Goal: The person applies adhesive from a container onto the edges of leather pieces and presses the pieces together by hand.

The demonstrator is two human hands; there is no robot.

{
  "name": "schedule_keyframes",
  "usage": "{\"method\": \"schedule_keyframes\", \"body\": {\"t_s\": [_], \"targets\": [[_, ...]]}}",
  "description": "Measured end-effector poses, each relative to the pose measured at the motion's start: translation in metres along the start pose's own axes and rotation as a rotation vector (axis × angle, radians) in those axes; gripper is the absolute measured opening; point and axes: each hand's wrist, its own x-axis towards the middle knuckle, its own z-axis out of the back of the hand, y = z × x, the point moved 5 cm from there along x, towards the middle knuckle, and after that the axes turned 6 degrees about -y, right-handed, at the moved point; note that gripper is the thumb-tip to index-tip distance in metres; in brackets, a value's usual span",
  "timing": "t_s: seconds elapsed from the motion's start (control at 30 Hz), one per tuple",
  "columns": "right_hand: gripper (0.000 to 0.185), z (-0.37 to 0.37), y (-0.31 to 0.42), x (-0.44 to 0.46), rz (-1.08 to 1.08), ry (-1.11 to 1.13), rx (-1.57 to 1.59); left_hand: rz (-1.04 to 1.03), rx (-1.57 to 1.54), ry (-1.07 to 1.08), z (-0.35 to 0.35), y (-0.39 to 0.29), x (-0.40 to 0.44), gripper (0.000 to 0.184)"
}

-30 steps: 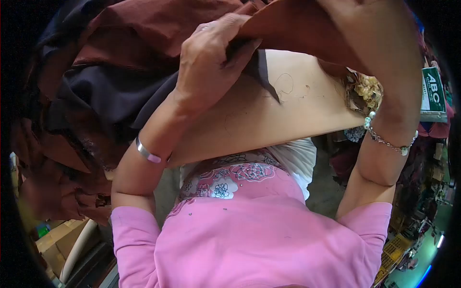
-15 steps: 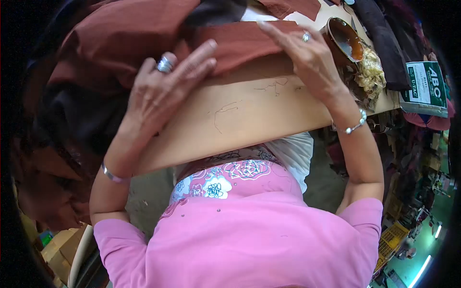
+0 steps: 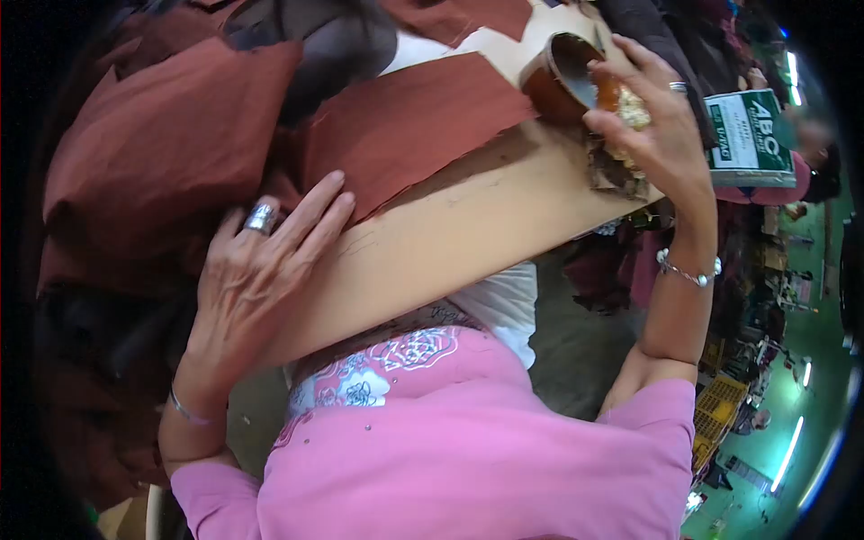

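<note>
- Nearest me is the pink top (image 3: 468,459) of the person at work, printed with flowers near the hem, with white cloth (image 3: 506,310) showing just beyond it.
- The pale tabletop (image 3: 414,247) comes next, its near edge running at a slant, with a few thin marks or threads on its surface.
- The left hand (image 3: 256,279), a wide silver ring (image 3: 261,218) on one finger, lies palm down, fingertips on the near left corner of a red-brown panel (image 3: 414,117). Its grip is loose and spread; it pinches nothing.
- That panel lies on the tabletop between the two hands, mostly flat, its long near edge slanting up to the right.
- The right hand (image 3: 664,148), with a beaded bracelet (image 3: 691,270) at the wrist, is over by the bowl. Its grip stands wide, thumb well apart from the fingers; whether it touches anything, I cannot tell.
- Between thumb and fingers shows a yellowish, crusted clump (image 3: 634,108), right beside the brown bowl (image 3: 551,88), which tilts so its opening shows.
- To the left, red-brown cloth (image 3: 171,135) is heaped, with dark material (image 3: 310,40) behind the panel.
- Right of the right hand sits a green-and-white packet (image 3: 751,135) lettered "ABC".
- Farthest off, a yellow crate (image 3: 720,409) and lit tubes (image 3: 789,453) appear over a green floor.
</note>
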Motion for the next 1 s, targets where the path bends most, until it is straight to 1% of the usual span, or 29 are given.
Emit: {"method": "schedule_keyframes", "body": {"t_s": [0.03,0.07,0.17,0.27,0.37,0.47,0.5,0.57,0.63,0.7,0.77,0.8,0.9,0.93,1.0], "targets": [[0.054,-0.002,0.000,0.001,0.045,0.098,-0.168,0.007,-0.014,0.009,0.000,0.001,0.000,0.049],[0.062,-0.010,-0.013,0.005,0.011,0.191,-0.043,0.023,-0.045,0.013,0.002,0.001,0.000,0.048],[0.063,-0.020,-0.016,0.006,0.055,0.226,-0.126,0.039,-0.096,-0.005,0.000,0.003,-0.001,0.046],[0.063,-0.037,-0.026,0.008,0.033,0.288,-0.190,0.032,-0.084,-0.046,0.001,0.003,-0.001,0.048],[0.056,-0.030,-0.018,0.012,0.119,0.244,-0.144,0.056,-0.106,-0.044,0.001,0.003,-0.001,0.050],[0.044,-0.003,-0.006,0.015,0.061,0.093,0.015,0.107,-0.145,-0.010,0.000,0.001,-0.004,0.049],[0.043,0.008,-0.002,0.009,-0.076,0.104,-0.032,0.101,-0.117,-0.010,0.001,0.000,-0.004,0.049],[0.043,0.009,0.004,0.000,-0.078,0.180,-0.100,0.086,-0.067,-0.010,0.001,-0.001,-0.004,0.050],[0.045,0.003,0.008,-0.017,0.127,-0.057,-0.161,0.077,-0.049,-0.024,-0.002,-0.001,-0.005,0.051],[0.046,-0.006,0.014,-0.034,0.134,-0.132,-0.102,0.084,-0.044,-0.021,-0.003,0.000,-0.006,0.052],[0.037,-0.017,0.032,-0.050,-0.070,-0.044,0.069,0.072,-0.016,-0.020,-0.003,0.000,-0.006,0.051],[0.042,-0.020,0.045,-0.052,-0.056,-0.073,0.062,0.064,-0.002,-0.020,-0.003,-0.001,-0.006,0.051],[0.046,-0.053,0.040,-0.061,-0.107,-0.117,0.472,0.095,-0.031,-0.006,-0.003,-0.003,-0.006,0.051],[0.052,-0.061,0.038,-0.062,-0.169,-0.049,0.521,0.092,-0.029,-0.008,-0.004,-0.003,-0.006,0.051],[0.051,-0.076,0.036,-0.065,-0.167,-0.061,0.452,0.088,-0.026,-0.007,-0.005,-0.003,-0.006,0.051]]}}
